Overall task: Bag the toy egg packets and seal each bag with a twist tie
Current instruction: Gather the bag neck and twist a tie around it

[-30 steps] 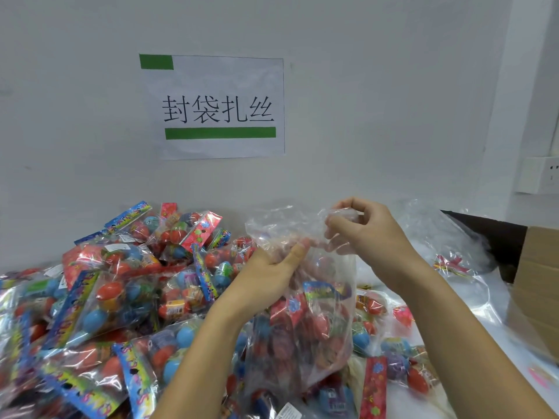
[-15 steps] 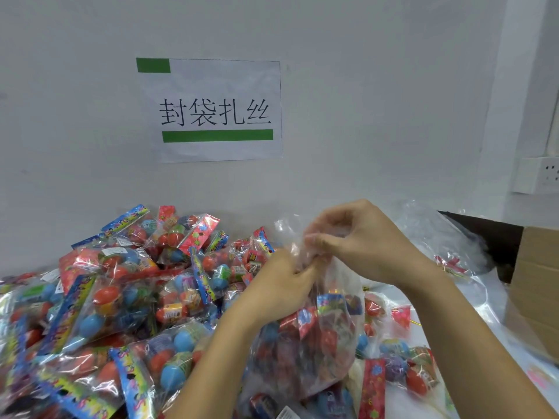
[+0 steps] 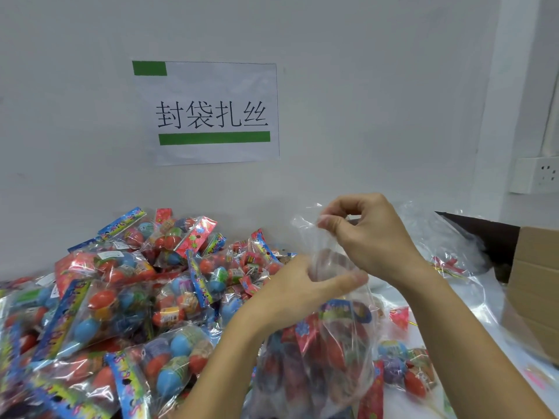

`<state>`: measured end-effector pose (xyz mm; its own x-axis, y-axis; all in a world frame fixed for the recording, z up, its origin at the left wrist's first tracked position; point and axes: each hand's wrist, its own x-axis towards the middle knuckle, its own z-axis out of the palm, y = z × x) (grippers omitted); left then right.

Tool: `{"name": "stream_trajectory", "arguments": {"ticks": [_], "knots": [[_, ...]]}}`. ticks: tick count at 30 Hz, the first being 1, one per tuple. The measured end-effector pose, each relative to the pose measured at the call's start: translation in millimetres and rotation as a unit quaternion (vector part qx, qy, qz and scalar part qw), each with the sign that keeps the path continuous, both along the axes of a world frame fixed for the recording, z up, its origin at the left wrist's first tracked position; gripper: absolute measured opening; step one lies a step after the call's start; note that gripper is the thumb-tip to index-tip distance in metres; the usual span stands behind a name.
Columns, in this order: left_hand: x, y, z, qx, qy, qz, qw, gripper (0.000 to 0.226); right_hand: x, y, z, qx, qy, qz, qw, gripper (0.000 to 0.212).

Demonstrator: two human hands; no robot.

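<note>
My right hand (image 3: 367,237) has lifted, pinching the top of the clear plastic bag of toy egg packets (image 3: 320,352); my left hand (image 3: 305,288) now circles its neck. Wall sign (image 3: 211,113) reads 封袋扎丝.

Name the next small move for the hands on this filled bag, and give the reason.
Probably twist the gathered neck tighter. The left hand grips the clear bag just above the egg packets inside, and the right hand pinches its loose top edge. No twist tie is on the neck yet.
</note>
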<state>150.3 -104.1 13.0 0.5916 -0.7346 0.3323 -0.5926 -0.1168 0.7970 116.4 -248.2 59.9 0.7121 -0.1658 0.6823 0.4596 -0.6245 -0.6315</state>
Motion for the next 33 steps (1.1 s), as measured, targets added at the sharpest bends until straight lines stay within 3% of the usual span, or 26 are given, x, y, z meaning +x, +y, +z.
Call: {"name": "stream_trajectory", "arguments": {"ticks": [5,8,12,17,22,23,25,28,30,33], "knots": [[-1.9,-7.0,-1.5,0.034,0.024,0.006,0.999,0.030,-2.8,6.0,2.0,-0.012,-0.017,0.009,1.000,0.026],[-2.5,-6.1,0.1,0.029,0.019,0.013,0.999,0.007,-2.3,9.1,2.1,-0.018,-0.031,-0.003,0.999,0.031],[-3.4,-2.8,3.8,0.016,0.014,0.008,1.000,0.033,-1.5,11.1,1.6,-0.020,-0.043,-0.003,0.999,0.033],[1.5,-3.8,-0.2,-0.070,0.058,0.063,0.994,0.020,-1.5,5.9,1.4,0.022,-0.044,0.014,0.999,0.026],[7.6,-1.4,-2.9,-0.115,0.055,0.099,0.987,0.043,-6.0,1.4,3.7,0.060,0.013,0.070,0.996,0.006],[8.1,0.1,-3.1,-0.114,0.045,0.100,0.987,0.039,-8.3,-2.5,4.2,0.050,0.036,0.095,0.994,0.011],[7.3,3.4,-1.6,-0.108,0.031,0.108,0.988,0.031,-13.6,-15.0,4.1,0.013,0.102,0.156,0.982,0.044],[8.1,6.6,-0.6,-0.117,0.035,0.094,0.988,0.041,-18.9,-31.4,2.2,-0.012,0.172,0.211,0.962,0.084],[5.7,7.9,0.9,-0.102,0.041,0.095,0.989,0.048,-19.8,-31.6,2.2,-0.045,0.208,0.224,0.951,0.076],[-0.8,5.4,3.4,-0.092,0.044,0.066,0.993,0.047,-18.2,-18.3,1.2,-0.095,0.224,0.293,0.924,0.043]]}}
